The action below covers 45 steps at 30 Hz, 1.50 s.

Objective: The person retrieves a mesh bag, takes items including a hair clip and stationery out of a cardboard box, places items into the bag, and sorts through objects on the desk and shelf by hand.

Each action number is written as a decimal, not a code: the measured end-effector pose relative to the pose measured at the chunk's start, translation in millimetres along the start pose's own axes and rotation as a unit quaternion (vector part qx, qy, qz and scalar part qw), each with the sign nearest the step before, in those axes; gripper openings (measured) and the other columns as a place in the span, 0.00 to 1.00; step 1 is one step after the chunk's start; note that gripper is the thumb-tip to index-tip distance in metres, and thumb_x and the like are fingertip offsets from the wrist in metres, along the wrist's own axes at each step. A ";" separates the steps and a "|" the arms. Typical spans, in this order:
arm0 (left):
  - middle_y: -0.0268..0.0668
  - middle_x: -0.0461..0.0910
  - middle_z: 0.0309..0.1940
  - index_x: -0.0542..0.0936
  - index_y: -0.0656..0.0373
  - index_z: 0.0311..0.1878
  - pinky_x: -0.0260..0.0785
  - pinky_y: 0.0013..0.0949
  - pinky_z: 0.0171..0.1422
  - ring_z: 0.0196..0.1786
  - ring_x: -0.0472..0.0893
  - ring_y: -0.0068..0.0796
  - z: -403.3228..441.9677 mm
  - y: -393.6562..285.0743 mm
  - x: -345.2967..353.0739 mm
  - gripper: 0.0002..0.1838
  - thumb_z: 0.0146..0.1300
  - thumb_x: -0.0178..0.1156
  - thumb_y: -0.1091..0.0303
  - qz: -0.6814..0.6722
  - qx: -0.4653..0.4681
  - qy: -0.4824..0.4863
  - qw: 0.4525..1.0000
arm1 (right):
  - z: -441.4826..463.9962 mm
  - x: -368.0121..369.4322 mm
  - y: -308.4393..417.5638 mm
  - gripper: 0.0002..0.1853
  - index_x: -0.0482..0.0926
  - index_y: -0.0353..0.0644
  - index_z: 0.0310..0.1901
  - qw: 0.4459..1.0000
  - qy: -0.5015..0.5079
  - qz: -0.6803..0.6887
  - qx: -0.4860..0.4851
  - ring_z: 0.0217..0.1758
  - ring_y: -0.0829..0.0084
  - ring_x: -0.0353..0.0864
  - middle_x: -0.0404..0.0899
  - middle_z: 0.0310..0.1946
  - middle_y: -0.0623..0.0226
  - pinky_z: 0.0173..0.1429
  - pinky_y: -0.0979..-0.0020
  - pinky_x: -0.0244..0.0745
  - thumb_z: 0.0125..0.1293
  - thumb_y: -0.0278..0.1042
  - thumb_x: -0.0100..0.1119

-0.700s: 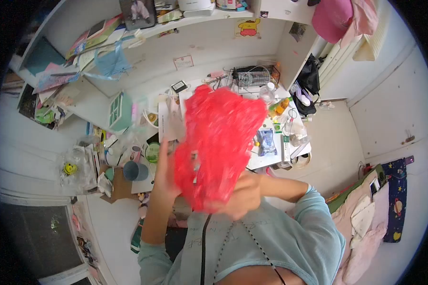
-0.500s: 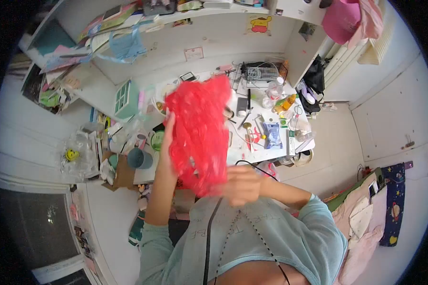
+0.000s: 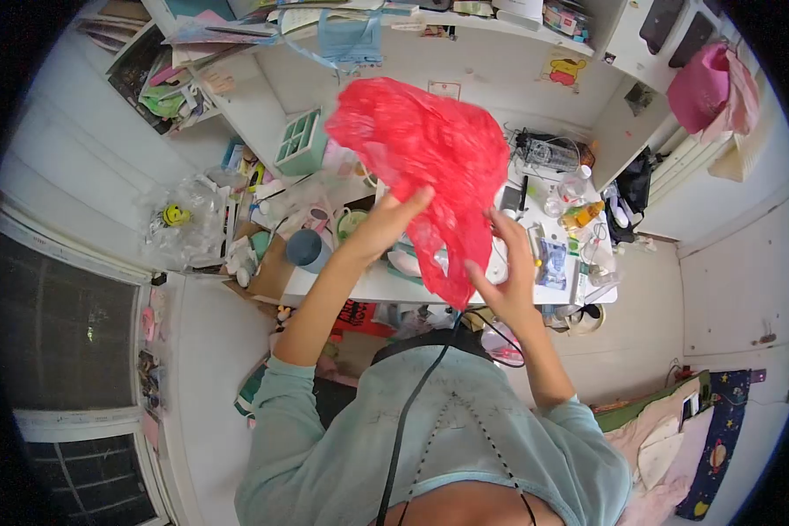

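A crumpled, translucent red plastic bag hangs in front of me above the desk, wide at the top and narrowing to a tail at the bottom. My left hand grips its lower left side, the thumb lying over the plastic and the other fingers hidden behind it. At the bag's lower right edge is my right hand, its thumb and fingers spread apart. The right thumb and a fingertip are at the plastic, without closing round it.
The white desk holds a blue-grey cup, a green drawer box, a clear bottle, an orange bottle and a blue packet. A black cable runs down my front.
The bag has gone up and to the right in view and spread wider at the top. My right hand has moved up and opened. The view has shifted left.
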<state>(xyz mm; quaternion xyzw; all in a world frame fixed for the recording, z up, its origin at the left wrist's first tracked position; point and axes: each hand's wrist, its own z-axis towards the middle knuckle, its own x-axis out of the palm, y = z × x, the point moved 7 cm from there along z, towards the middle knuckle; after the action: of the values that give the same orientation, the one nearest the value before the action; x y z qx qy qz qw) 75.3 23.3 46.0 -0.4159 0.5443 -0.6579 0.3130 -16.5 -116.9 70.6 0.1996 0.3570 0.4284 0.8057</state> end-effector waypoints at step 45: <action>0.41 0.68 0.49 0.77 0.48 0.39 0.69 0.38 0.43 0.44 0.74 0.42 -404.5 78.5 -152.8 0.15 0.46 0.53 0.75 0.673 -0.356 -0.204 0.616 | -104.6 353.3 90.2 0.13 0.73 0.37 0.38 0.605 0.699 0.075 -0.374 0.33 0.51 0.75 0.76 0.30 0.51 0.37 0.58 0.70 0.50 0.29 0.47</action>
<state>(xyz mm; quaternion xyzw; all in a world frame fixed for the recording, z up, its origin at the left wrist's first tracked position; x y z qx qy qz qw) -217.0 323.1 -87.1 -0.1354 0.7853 0.0834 0.5983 -10.3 228.9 -85.3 -0.4533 0.6042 0.5925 0.2798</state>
